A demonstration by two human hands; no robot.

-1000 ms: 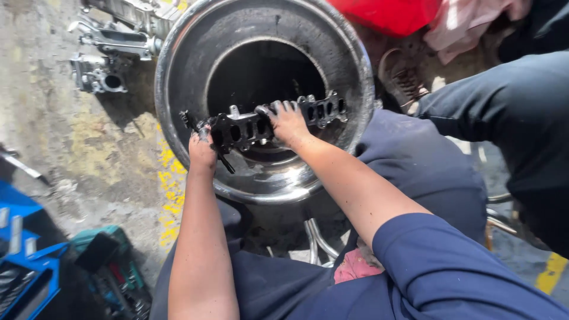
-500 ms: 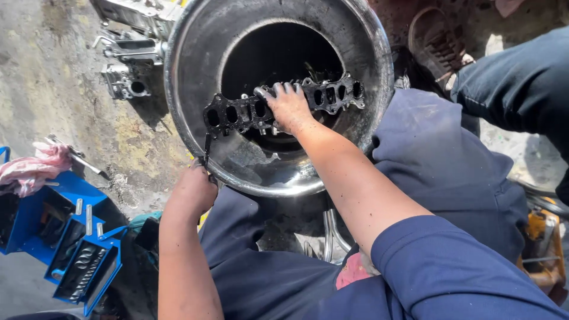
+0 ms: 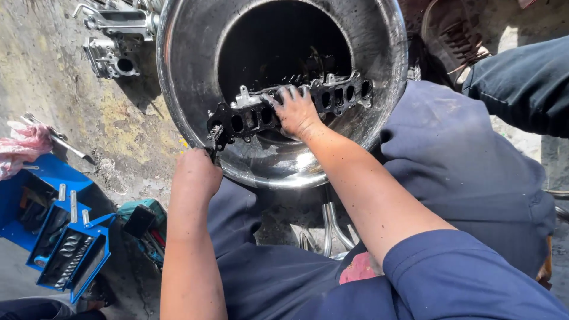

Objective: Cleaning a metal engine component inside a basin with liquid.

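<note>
A long black manifold part (image 3: 338, 95) with a row of oval ports lies across a big shiny metal basin (image 3: 379, 59) that is dark inside. My right hand (image 3: 295, 111) grips the part at its middle, fingers curled over the top edge. My left hand (image 3: 195, 173) is at the basin's near rim, closed on a small dark brush (image 3: 214, 137) whose head touches the part's left end.
Grey metal engine parts (image 3: 112, 56) lie on the stained floor at the upper left. A blue open toolbox (image 3: 56, 237) sits at the lower left with a pink rag (image 3: 21, 145) and a teal power tool (image 3: 142, 222). Another person's dark trouser leg (image 3: 521, 89) is at the right.
My left hand has come up from the rim and brought the brush onto the part's left end. The part sits slightly lower in the basin; the view shifted a little.
</note>
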